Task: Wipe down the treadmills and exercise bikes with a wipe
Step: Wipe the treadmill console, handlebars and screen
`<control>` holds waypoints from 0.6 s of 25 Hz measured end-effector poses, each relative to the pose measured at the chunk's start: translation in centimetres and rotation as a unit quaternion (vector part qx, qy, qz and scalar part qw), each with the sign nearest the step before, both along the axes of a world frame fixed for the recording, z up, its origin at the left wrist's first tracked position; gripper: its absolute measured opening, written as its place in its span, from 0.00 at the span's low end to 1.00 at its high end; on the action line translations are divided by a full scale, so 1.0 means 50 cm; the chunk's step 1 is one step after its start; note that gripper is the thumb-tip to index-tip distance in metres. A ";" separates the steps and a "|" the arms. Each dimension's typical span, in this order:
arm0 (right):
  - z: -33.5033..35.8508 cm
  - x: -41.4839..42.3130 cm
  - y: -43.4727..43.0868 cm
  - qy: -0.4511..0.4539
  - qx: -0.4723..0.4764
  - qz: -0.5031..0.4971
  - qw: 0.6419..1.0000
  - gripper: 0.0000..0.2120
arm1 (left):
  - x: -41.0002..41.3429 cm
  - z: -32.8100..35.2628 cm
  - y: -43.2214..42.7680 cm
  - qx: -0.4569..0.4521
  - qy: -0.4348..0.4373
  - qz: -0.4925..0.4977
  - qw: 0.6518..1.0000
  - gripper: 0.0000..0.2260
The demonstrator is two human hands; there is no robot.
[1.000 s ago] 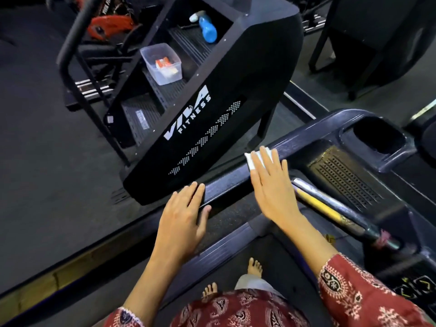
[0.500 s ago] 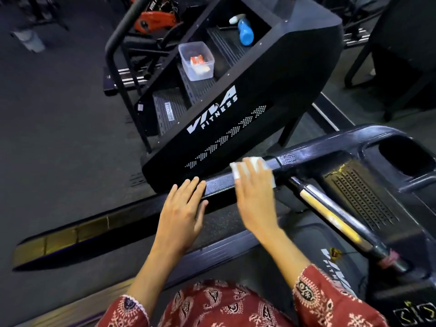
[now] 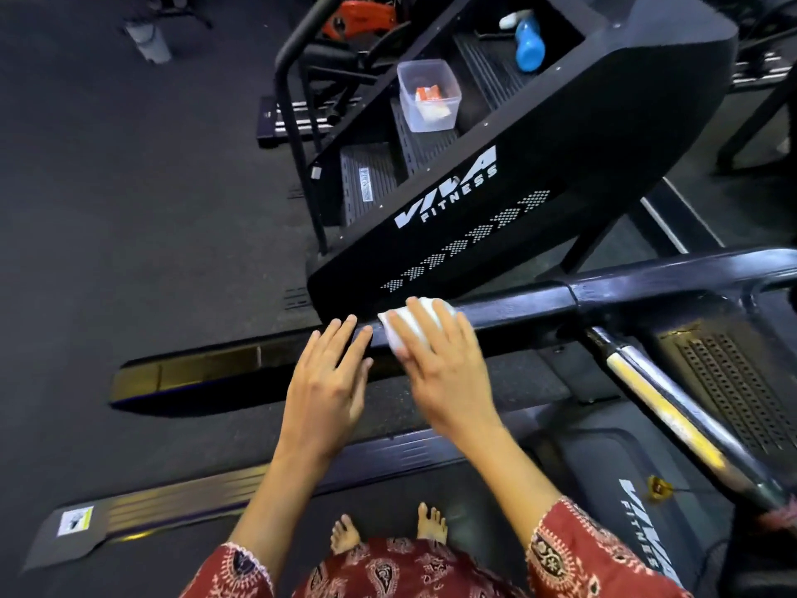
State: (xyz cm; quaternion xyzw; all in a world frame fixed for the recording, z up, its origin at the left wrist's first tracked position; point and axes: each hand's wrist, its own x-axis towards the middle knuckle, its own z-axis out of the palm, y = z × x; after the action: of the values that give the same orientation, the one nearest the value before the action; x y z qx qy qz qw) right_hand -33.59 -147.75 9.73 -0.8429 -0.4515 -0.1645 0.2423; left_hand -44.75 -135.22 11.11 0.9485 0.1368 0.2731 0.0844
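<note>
I stand barefoot on a treadmill whose black left handrail (image 3: 517, 310) runs across the middle of the view. My right hand (image 3: 440, 360) lies flat on a white wipe (image 3: 399, 323) and presses it onto the rail. Most of the wipe is hidden under the fingers. My left hand (image 3: 327, 381) rests just to the left of it, straight fingertips touching the rail's end. The treadmill console (image 3: 729, 381) with a perforated panel is at the right.
A black VIVA FITNESS stair machine (image 3: 496, 187) stands just beyond the rail; on its steps sit a clear plastic tub (image 3: 427, 97) and a blue spray bottle (image 3: 528, 41). A silver and yellow bar (image 3: 660, 407) slants down at the right. Dark floor (image 3: 129, 230) lies to the left.
My right hand has slid the wipe leftward along the handrail until it is next to my left hand. The left hand has stayed on the rail. The view has swung left.
</note>
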 end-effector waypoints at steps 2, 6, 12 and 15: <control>0.002 0.008 -0.012 -0.007 0.006 -0.067 0.998 0.18 | -0.036 -0.002 0.027 -0.001 -0.005 0.023 1.000 0.17; -0.010 -0.103 0.103 0.047 0.021 -0.120 0.991 0.20 | -0.112 -0.010 0.088 0.003 -0.020 0.051 0.998 0.16; -0.007 -0.193 0.207 -0.026 -0.018 -0.039 0.999 0.20 | -0.250 -0.014 0.231 0.009 -0.034 0.074 0.997 0.17; -0.005 -0.253 0.267 0.021 0.024 -0.133 0.991 0.20 | -0.288 -0.018 0.280 -0.006 -0.049 0.066 0.997 0.18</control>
State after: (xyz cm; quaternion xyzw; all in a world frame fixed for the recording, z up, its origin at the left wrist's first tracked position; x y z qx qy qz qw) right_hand -46.24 -134.38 9.48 -0.8926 -0.3257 -0.1888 0.2479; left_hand -59.13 -121.21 10.21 0.9223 0.1966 0.3234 0.0787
